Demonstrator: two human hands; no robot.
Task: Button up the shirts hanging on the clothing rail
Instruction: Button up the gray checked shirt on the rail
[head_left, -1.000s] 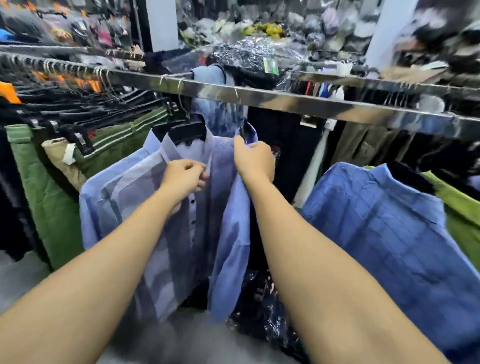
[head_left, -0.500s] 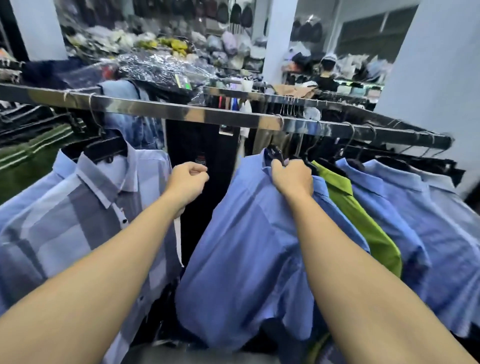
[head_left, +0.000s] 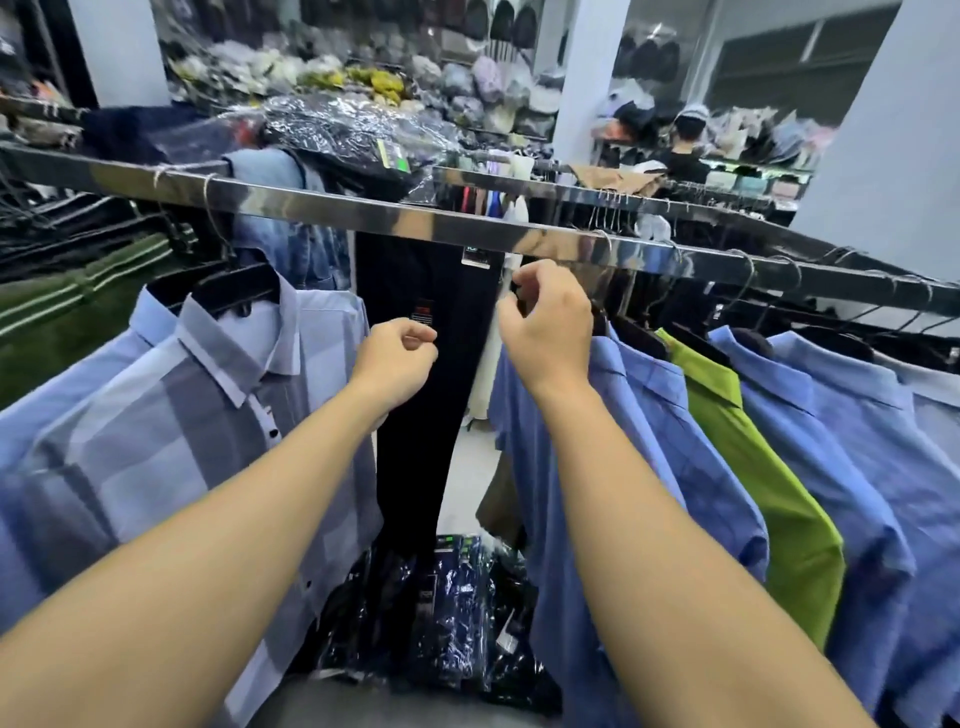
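A chrome clothing rail crosses the view. On its left hangs a grey-blue checked shirt with dark buttons, its collar closed. Right of centre hangs a plain blue shirt. My right hand sits at that shirt's collar, just under the rail, fingers curled over its top; the back of the hand hides the grip itself. My left hand hovers in a loose fist beside the checked shirt's right edge and holds nothing.
Black trousers hang in the gap between the two shirts. Plastic-wrapped packs lie below. A green shirt and more blue shirts crowd the rail to the right. A person stands far behind, near a white wall.
Both hands left the checked shirt's front; my view swung right. My right hand took the blue shirt's collar and stays there. My left hand pulled back into a fist.
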